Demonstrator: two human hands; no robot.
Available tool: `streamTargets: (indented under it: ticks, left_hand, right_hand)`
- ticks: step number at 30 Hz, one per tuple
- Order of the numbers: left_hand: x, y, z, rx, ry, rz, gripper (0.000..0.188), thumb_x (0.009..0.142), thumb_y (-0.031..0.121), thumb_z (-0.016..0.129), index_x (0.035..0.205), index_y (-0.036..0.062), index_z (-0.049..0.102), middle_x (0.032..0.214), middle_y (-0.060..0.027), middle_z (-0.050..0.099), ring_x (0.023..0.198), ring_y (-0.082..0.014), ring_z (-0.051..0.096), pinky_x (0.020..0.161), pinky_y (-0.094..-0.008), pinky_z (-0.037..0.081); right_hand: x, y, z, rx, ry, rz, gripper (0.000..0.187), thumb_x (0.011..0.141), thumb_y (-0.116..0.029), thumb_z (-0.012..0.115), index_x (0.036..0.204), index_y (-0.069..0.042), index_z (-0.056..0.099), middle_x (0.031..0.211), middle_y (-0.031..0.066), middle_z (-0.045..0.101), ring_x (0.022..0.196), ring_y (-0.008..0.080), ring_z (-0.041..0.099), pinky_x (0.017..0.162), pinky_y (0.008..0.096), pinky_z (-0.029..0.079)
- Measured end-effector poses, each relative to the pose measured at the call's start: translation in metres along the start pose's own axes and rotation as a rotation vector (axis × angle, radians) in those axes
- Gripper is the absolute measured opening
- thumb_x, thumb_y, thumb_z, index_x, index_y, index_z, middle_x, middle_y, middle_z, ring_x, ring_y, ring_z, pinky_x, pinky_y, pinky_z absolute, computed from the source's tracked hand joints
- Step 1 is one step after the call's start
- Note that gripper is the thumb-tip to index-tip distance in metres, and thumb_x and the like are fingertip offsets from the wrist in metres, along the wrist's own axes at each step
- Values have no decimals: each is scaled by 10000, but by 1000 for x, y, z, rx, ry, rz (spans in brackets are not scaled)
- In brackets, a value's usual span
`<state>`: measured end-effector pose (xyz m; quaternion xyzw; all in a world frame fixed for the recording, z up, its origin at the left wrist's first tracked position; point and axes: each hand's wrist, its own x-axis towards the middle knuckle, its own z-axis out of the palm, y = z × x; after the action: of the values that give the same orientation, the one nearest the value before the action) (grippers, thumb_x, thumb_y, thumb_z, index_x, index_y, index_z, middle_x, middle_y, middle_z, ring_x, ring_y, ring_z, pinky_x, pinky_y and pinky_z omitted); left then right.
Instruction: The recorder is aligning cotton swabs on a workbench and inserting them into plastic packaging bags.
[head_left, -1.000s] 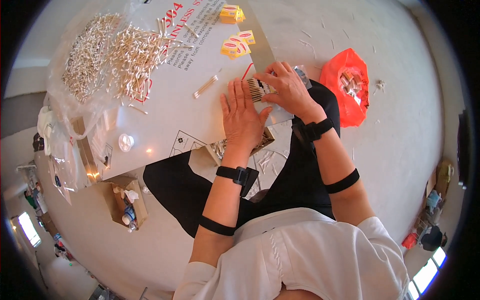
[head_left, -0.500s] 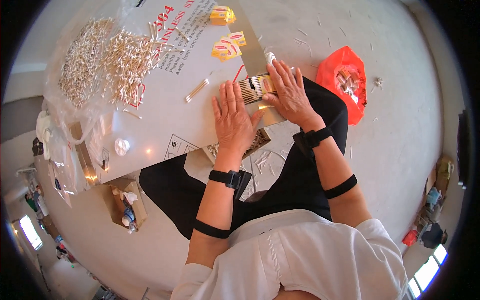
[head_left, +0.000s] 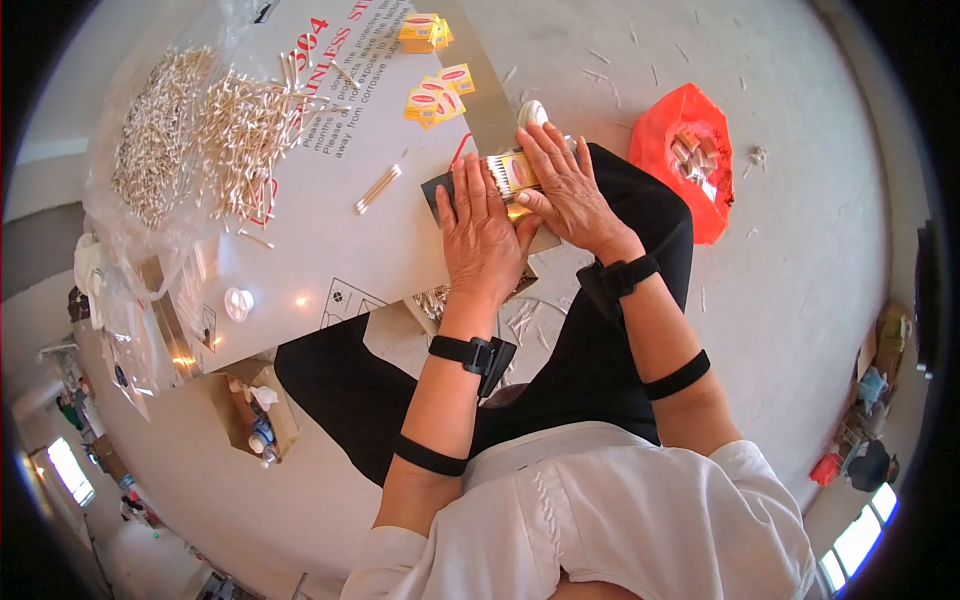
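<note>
My left hand [head_left: 482, 238] lies flat with its fingers stretched out over a dark, shallow tray [head_left: 434, 192] at the table's right edge. Beside it, my right hand [head_left: 580, 205] rests over the tray's other end, fingers straight and close together. Between the two hands shows a short row of cotton swabs [head_left: 494, 178], touching a yellow printed packet [head_left: 516, 172]. The fingers partly cover both the swabs and the packet. A few loose cotton swabs [head_left: 379, 190] lie on the table left of my left hand.
A big pile of cotton swabs [head_left: 245, 140] spills from a clear plastic bag [head_left: 105, 205]. Small yellow boxes [head_left: 437, 100] lie at the table's far right. A red bag [head_left: 650, 135] stands on the floor, right. Below the table are a cardboard box [head_left: 228, 415] and stray swabs.
My left hand has slid right toward my right hand, narrowing the gap between them. The tray's dark left end now shows bare, and the swabs are bunched against the packet.
</note>
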<state>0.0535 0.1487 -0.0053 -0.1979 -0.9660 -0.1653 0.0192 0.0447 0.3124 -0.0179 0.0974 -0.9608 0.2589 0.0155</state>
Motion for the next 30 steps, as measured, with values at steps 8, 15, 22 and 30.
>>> streamTargets:
  ticks: [8,15,22,30]
  left_hand:
    - [0,-7,-1,-132,59,20,761,916,384,592,1467,-58,307,1554,-212,264,1456,-361,231,1174,-523,175]
    - [11,-36,-5,-984,394,-152,541,1020,240,461,1481,-2,317,1550,-188,293,1432,-331,302,1153,-454,276]
    - [39,-19,10,-1378,500,-175,628,1029,455,394,1416,-39,370,1461,-180,418,1312,-339,452,1123,-466,306]
    - [41,-12,9,-1348,529,-240,599,1038,447,365,1402,-28,382,1429,-187,452,1279,-309,480,1084,-441,339]
  right_hand:
    - [-1,1,-4,108,35,28,722,977,-578,403,1516,-110,297,1574,141,268,1482,316,174,1189,526,76]
    - [-1,20,9,1534,471,698,352,939,-344,654,1133,-51,662,966,19,671,802,88,606,657,231,463]
    - [17,0,13,1679,380,751,286,930,-275,679,1073,-29,707,857,-25,635,717,74,587,618,233,502]
    - [18,-1,17,1735,417,732,286,934,-256,680,1063,-3,708,856,-11,638,738,92,616,689,262,543]
